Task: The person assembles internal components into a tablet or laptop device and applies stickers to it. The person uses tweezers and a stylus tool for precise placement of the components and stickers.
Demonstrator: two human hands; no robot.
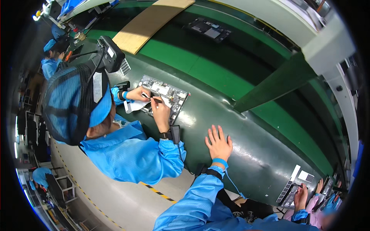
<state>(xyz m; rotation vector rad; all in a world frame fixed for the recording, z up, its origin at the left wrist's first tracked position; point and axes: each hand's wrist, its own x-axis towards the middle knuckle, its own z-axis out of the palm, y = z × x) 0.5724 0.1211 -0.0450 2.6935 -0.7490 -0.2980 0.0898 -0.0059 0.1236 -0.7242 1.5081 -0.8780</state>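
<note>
The dark green desk (250, 169) is stretching before you. A co-worker (123, 154) in blue is working at an opened device (179, 100) on your left. Near the desk's right end, a second opened device (288, 200) is lying partly hidden by your right hand (300, 197), which is pinching a small dark tool (296, 185). Your left hand (219, 146) is resting palm-down on the desk, fingers apart, gripping nothing.

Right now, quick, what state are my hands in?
Left hand: open, palm down, fingers spread on the green table.
Right hand: closed on a small dark object, too small to identify.
</note>
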